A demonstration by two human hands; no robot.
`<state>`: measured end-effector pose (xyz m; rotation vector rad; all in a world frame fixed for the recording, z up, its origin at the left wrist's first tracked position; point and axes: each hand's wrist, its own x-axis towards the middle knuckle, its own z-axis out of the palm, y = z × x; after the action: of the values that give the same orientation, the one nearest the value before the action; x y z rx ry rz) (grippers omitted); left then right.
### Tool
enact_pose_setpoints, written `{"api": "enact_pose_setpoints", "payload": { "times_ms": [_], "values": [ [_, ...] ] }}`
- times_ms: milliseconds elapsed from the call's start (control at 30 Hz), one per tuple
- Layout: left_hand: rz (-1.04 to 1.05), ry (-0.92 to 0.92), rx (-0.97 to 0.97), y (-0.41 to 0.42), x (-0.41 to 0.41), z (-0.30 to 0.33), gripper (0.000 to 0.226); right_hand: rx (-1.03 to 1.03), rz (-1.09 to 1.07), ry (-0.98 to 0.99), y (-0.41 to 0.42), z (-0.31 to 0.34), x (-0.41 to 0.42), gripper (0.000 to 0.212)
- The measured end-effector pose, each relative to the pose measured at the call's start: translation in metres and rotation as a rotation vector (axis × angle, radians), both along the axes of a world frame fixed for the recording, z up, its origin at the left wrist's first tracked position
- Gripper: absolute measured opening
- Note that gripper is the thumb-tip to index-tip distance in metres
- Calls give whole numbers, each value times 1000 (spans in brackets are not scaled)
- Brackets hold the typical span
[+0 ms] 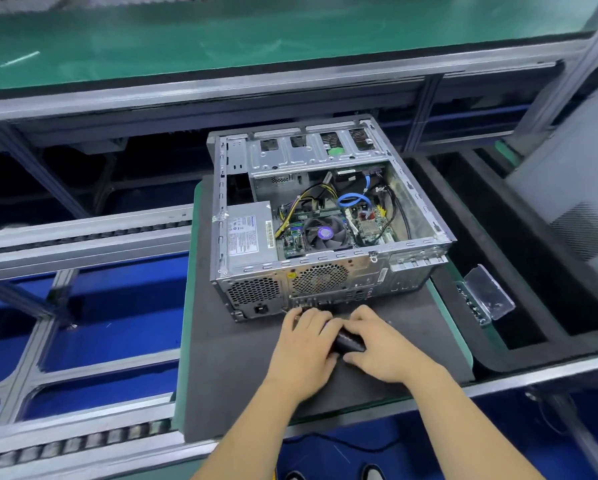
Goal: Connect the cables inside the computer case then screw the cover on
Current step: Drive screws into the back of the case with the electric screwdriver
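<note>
Black object (350,341), perhaps a tool handle, hidden between both hands.

- We see two bare forearms coming in from the bottom edge, with no sleeves, cuffs or gloves on them.
- Our left hand (304,344) wears no ring, watch or strap that we can make out.
- Our right hand (382,344) is likewise bare, and so is its wrist.
- The fingernails look short and plain, though motion blur softens them.
- At the bottom edge we see the toes of two dark shoes (335,474) with paler fronts; their make is too cropped to tell.
</note>
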<state>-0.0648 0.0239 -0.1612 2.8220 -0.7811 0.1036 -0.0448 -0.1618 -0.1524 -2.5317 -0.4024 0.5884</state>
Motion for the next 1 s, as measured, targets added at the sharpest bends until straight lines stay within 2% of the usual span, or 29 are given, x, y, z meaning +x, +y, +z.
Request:
{"api": "enact_pose_setpoints", "payload": {
  "times_ms": [100,200,333,433,700,867,933,1000],
  "values": [
    [-37,25,4,4,3,0,49,39,27,117,-4,4,4,39],
    [-68,172,-5,10,8,5,51,128,-20,190,-5,10,4,51],
    [-45,280,-10,15,13,10,49,44,-45,87,-2,9,1,52],
    [-37,264,-28,19,15,9,47,40,-40,-25,-2,9,1,45],
    [-58,284,29,13,13,4,60,-35,-30,44,-26,11,-13,62],
    [-70,381,46,-4,17,8,71,-151,126,15,-22,12,-13,64],
    [-53,436,55,-15,21,13,74,-97,161,43,-26,9,-10,64],
    [-3,499,26,-28,23,18,67,32,131,79,-39,9,-5,61]
  ]
}}
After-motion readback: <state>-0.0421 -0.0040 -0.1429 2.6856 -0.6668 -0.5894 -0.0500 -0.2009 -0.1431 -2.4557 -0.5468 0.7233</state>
